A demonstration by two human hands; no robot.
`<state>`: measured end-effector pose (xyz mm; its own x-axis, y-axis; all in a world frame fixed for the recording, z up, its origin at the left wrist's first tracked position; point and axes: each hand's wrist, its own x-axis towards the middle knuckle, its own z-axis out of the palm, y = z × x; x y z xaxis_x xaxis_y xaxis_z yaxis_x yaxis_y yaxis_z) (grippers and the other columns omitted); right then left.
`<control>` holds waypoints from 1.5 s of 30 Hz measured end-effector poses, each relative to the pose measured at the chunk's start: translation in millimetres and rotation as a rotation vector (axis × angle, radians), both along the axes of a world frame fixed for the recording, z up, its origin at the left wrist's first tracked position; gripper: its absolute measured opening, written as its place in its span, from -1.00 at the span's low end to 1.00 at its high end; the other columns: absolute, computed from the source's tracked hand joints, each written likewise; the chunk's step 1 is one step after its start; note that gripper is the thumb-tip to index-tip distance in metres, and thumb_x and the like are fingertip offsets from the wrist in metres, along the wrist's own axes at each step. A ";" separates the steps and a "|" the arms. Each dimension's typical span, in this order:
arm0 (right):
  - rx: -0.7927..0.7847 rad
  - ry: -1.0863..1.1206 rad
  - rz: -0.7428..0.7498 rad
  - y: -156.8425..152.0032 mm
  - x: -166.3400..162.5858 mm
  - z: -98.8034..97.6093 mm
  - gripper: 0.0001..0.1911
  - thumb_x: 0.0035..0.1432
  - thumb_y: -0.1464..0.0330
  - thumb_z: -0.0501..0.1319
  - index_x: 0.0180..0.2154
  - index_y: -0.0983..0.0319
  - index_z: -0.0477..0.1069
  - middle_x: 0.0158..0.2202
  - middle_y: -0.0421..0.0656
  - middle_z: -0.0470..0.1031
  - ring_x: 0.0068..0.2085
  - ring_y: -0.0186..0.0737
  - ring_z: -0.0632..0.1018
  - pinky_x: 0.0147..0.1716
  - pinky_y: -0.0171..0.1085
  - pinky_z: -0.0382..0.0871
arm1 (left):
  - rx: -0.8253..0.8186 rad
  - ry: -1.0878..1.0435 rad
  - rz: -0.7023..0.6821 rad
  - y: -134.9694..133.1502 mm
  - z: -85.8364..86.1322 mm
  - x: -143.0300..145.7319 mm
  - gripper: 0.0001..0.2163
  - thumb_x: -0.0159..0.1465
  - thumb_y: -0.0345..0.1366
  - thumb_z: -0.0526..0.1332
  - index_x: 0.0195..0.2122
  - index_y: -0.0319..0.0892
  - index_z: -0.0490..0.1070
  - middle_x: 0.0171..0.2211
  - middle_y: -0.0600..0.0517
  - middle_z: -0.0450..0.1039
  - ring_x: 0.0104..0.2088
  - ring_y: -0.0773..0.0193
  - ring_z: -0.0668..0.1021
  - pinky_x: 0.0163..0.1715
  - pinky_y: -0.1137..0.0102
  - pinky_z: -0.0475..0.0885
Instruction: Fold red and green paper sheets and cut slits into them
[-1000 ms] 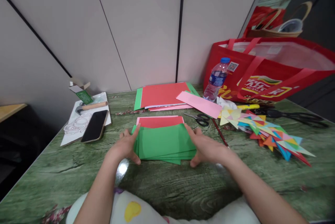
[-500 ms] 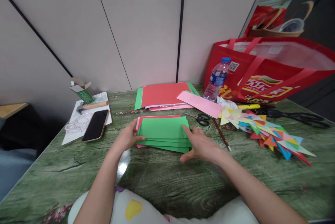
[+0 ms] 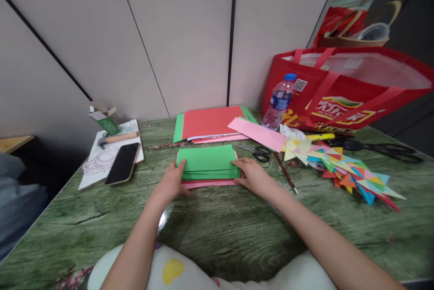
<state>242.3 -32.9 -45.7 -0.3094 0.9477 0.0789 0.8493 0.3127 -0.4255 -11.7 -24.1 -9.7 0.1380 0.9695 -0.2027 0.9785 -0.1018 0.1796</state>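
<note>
A small stack of green paper sheets (image 3: 207, 162) lies on pink and red sheets (image 3: 210, 183) in the middle of the green wood-grain table (image 3: 237, 235). My left hand (image 3: 172, 183) presses on the stack's left near corner, fingers bent onto the paper edge. At the stack's right near corner rests my right hand (image 3: 253, 174), fingers laid flat against the edge. Both hands touch the stack from its two sides.
Behind lies a larger pile of red, green and pink paper (image 3: 210, 123) with a pink strip (image 3: 258, 134). Small scissors (image 3: 257, 152), a pencil (image 3: 285, 173), coloured paper triangles (image 3: 346, 170), a water bottle (image 3: 278, 102), a red bag (image 3: 349, 91), large scissors (image 3: 379, 149). Left: phone (image 3: 122, 162), hammer (image 3: 117, 138).
The green sheets were slid away from me onto the pink and red sheets, now nearly covering them. Both hands followed to the stack's near corners.
</note>
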 end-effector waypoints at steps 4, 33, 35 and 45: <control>-0.003 -0.006 0.003 -0.1 0.4 -0.4 -0.38 -0.20 0.40 0.35 -0.02 0.35 0.32 -0.03 0.10 0.35 -0.04 -0.02 0.38 -0.09 -0.19 0.24 | 0.026 0.016 -0.033 1.1 -1.9 0.1 -0.31 -0.13 -0.42 0.32 0.08 -0.29 0.15 0.05 -0.26 0.20 0.01 0.03 0.36 -0.08 0.34 0.26; 0.018 -0.001 -0.071 0.4 2.6 5.6 -0.61 -0.07 0.43 0.26 -0.11 0.33 0.37 -0.19 0.02 0.45 -0.19 -0.11 0.48 -0.21 -0.28 0.29 | 0.197 -0.083 0.060 3.0 1.5 0.4 -0.33 -0.01 -0.13 0.27 0.10 -0.28 0.11 -0.07 -0.24 0.33 -0.06 -0.01 0.42 -0.16 0.28 0.31; 0.016 0.010 -0.086 0.6 4.1 5.8 -0.64 -0.06 0.41 0.25 -0.14 0.30 0.38 -0.23 -0.02 0.47 -0.24 -0.15 0.50 -0.26 -0.30 0.31 | 0.235 -0.102 0.104 4.4 1.0 -1.1 -0.37 -0.01 -0.08 0.26 0.06 -0.26 0.19 -0.12 -0.21 0.38 -0.10 0.00 0.44 -0.17 0.28 0.32; 0.175 0.121 -0.046 4.5 5.0 0.9 -0.70 0.05 0.48 0.10 -0.14 0.29 0.42 -0.08 0.02 0.44 -0.06 -0.13 0.45 -0.06 -0.18 0.28 | 0.421 -0.113 -0.152 15.2 -8.8 -2.9 -0.72 0.09 -0.36 0.19 -0.13 -0.17 0.40 0.02 -0.12 0.30 0.08 0.07 0.29 0.04 0.19 0.20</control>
